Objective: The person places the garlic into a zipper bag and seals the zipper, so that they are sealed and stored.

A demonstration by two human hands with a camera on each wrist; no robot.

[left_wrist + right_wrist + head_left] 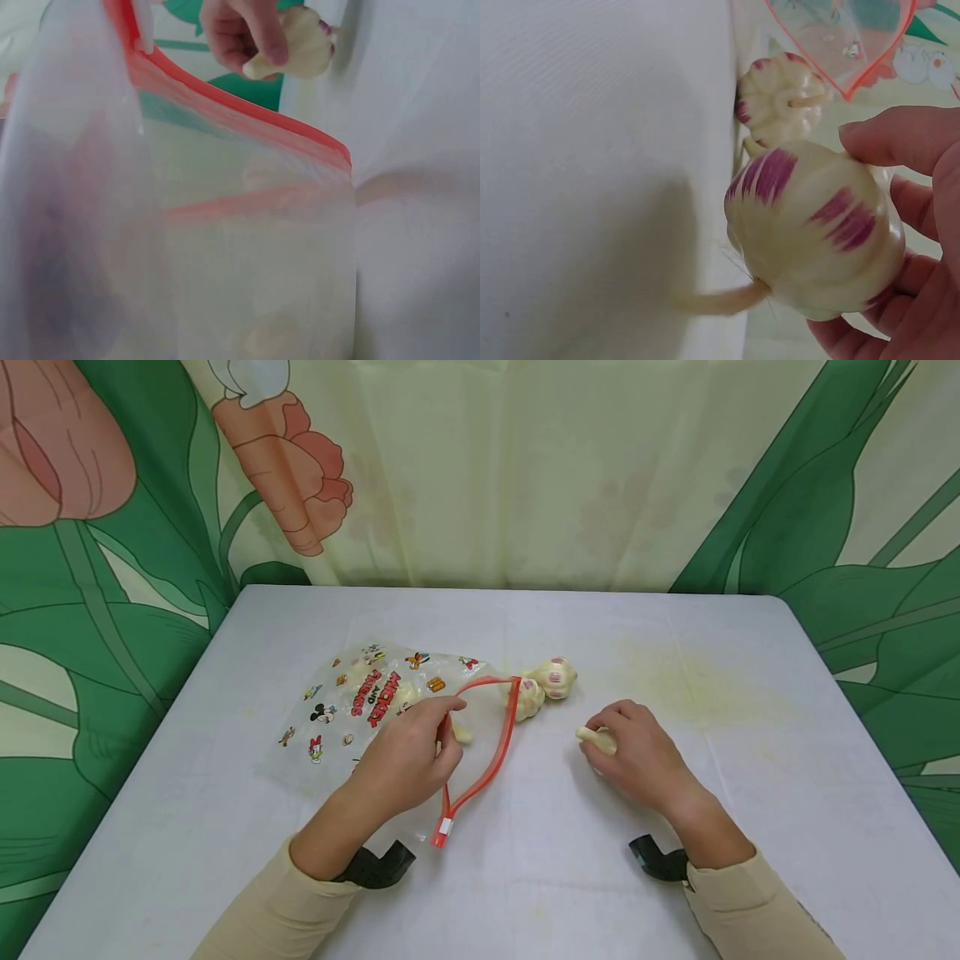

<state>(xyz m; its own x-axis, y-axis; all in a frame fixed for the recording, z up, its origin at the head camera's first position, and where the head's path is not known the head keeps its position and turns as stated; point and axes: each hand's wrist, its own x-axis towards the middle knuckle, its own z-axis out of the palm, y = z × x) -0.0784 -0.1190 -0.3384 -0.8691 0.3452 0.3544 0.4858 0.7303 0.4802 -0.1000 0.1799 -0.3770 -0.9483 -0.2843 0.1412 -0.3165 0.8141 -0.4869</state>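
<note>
A clear zip bag (337, 710) with cartoon prints lies on the left half of the table, its red zip edge (501, 756) spread apart into an open mouth. My left hand (405, 756) pinches the upper edge of that mouth between thumb and fingers. Pale garlic bulbs show dimly through the plastic. To the right of the bag, my right hand (637, 756) grips a garlic bulb (817, 232) with purple streaks, held just above the table with its stem pointing out. Two more garlic bulbs, a nearer one (528, 699) and a farther one (557, 677), rest beside the mouth.
A white cloth covers the table (750, 777), with a faint yellowish stain toward the back right. Behind it hangs a curtain (510, 477) printed with large leaves and flowers. Black camera mounts stick out from both wrists.
</note>
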